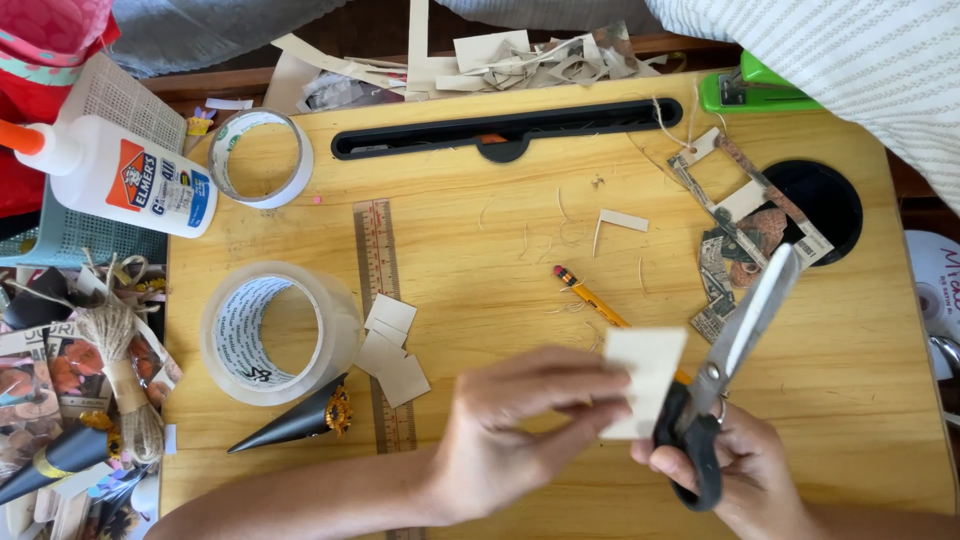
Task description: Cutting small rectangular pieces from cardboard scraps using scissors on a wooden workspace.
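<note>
Scissors [735, 345] in my right hand [745, 470], fingers closed through handles, blades up | left hand [520, 420] pinches card piece [645, 380] steady at the blades | cut squares [392, 350] beside ruler [380, 300] | pencil [590, 297] beyond.

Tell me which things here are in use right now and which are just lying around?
In use:
left hand pinching a cream card piece
right hand holding black-handled scissors

Lying about:
glue bottle
two tape rolls
ruler
pencil
small card squares
black paper cone
green stapler
</note>
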